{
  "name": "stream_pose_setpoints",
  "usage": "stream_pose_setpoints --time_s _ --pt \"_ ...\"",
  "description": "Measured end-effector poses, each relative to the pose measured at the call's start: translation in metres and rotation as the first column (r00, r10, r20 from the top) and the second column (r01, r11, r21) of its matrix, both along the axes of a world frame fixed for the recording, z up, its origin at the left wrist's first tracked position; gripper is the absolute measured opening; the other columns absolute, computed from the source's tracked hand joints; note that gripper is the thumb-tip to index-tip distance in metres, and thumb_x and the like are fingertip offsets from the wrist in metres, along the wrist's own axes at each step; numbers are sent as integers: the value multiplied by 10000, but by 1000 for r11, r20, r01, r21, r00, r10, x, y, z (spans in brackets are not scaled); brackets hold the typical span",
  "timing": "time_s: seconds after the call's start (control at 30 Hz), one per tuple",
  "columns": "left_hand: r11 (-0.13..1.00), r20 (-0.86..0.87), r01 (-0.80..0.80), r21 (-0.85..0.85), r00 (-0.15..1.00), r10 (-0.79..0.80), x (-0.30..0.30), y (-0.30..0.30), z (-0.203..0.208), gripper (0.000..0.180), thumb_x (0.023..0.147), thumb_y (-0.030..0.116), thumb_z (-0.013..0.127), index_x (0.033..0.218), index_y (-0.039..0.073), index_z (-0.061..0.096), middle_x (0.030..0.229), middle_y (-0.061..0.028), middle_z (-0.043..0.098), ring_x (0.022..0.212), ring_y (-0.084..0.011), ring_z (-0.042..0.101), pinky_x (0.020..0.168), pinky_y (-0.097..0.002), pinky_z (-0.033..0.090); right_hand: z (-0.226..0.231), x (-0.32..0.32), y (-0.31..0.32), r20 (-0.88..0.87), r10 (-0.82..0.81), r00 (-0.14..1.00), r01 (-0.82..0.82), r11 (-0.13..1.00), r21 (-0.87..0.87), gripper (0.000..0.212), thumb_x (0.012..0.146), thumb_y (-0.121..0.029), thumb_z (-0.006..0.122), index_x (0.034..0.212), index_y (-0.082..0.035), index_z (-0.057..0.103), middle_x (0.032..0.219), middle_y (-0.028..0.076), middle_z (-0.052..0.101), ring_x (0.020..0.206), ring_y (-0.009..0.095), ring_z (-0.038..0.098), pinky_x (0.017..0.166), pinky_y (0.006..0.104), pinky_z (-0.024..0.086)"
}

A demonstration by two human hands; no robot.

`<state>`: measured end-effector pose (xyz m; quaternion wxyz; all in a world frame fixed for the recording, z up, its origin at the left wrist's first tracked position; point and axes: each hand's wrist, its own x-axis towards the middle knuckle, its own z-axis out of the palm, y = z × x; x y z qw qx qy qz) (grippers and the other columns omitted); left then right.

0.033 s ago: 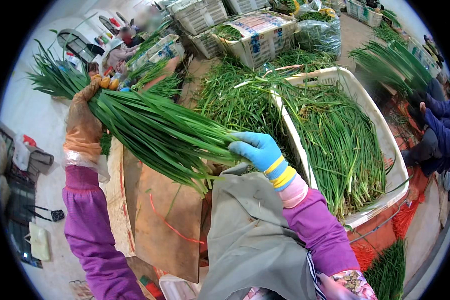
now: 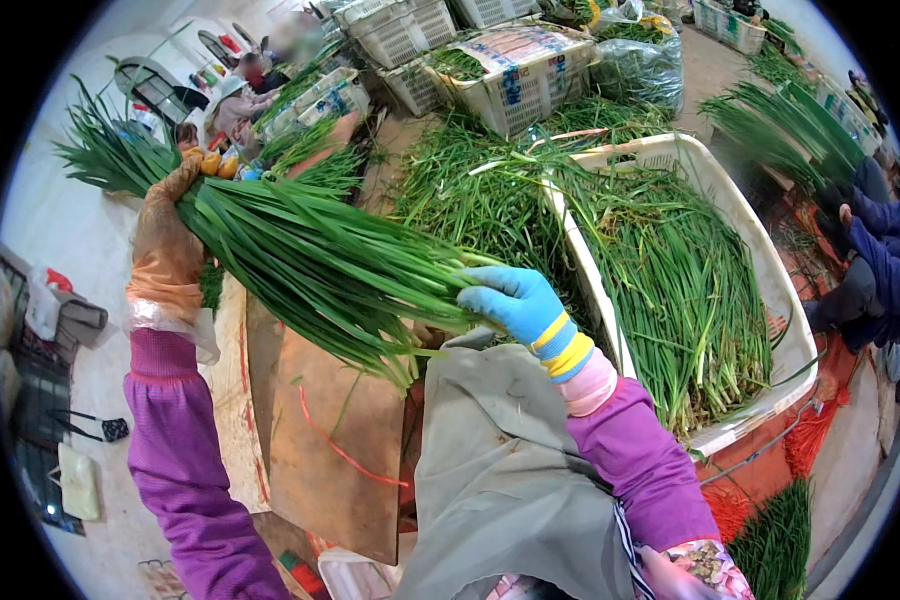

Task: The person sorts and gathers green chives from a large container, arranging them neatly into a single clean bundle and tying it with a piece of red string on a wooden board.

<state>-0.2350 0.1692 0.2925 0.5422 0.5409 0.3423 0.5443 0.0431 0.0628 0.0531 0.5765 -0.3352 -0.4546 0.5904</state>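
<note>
A thick bunch of garlic chives point(image 2: 300, 255) stretches across the view, its dark green leaf tips at the upper left and its pale stem ends toward the middle. My left hand point(image 2: 168, 225), in an orange-brown glove, is closed around the leafy part. At the stem end my right hand point(image 2: 520, 305), in a blue glove with yellow bands, grips the stalks; its fingertips are partly hidden. Several stems hang loose below the bunch, over a brown board point(image 2: 335, 440). A grey apron point(image 2: 510, 440) covers my lap beneath my right hand.
A white crate point(image 2: 685, 150) full of chives stands at my right, with a loose heap of chives point(image 2: 470, 190) beside it. Stacked white crates point(image 2: 530, 95) lie beyond. Red strings point(image 2: 805, 440) hang near the crate. Other people sit at the far left and right.
</note>
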Motion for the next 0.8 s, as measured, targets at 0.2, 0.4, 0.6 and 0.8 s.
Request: stream_pose_setpoints --time_s 0.2,0.4,0.6,0.8 --pt "999 -19 -15 -28 1000 14 -1 -1 1 175 882 93 543 1031 2 544 939 -107 613 874 -238 605 819 -358 500 -3 -1 -2 25 -29 999 28 1000 11 299 785 -66 655 1075 5 635 924 59 668 811 108 617 735 232 493" --pt "1000 3 -29 -9 1000 29 -2 -8 0 157 879 94 542 1008 5 535 916 -98 596 881 -233 596 821 -355 494 -1 3 -10 4 111 994 -110 991 -73 272 813 -85 609 1072 -7 636 932 79 663 829 159 646 697 263 530" --pt "982 -24 -166 86 985 168 -8 -21 19 207 898 104 493 1050 -36 502 905 -116 602 858 -254 620 801 -354 522 -98 81 15 839 90 537 142 970 -196 337 781 -311 628 976 -38 662 919 161 660 896 323 625 817 381 482" --pt "998 -171 -27 53 985 35 -3 -48 20 269 849 146 586 1071 -4 562 882 -89 629 804 -202 635 730 -329 538 -20 26 27 612 -226 758 -34 923 384 1064 557 -372 825 1396 -38 263 1374 216 372 1263 307 390 1010 366 351"
